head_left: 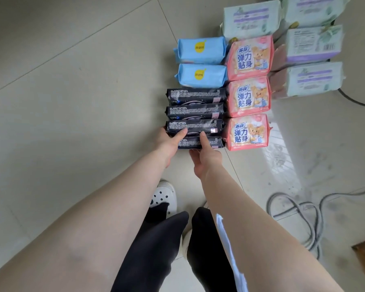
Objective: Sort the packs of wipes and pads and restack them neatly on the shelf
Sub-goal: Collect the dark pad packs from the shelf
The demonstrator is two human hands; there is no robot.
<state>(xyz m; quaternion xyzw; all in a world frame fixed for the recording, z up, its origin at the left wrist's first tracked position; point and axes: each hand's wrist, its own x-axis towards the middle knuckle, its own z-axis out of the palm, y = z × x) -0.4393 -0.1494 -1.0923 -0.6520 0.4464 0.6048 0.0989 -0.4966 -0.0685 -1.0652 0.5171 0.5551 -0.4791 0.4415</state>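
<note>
The nearest black pad pack is gripped by the left hand and right hand, apparently thumbs on top; three more black packs lie just beyond the fingers.

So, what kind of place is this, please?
Probably an indoor room, maybe a home or storeroom; no shelf is visible. Packs lie sorted on a tiled floor, grey cables trail nearby, and the person wears white clogs.
</note>
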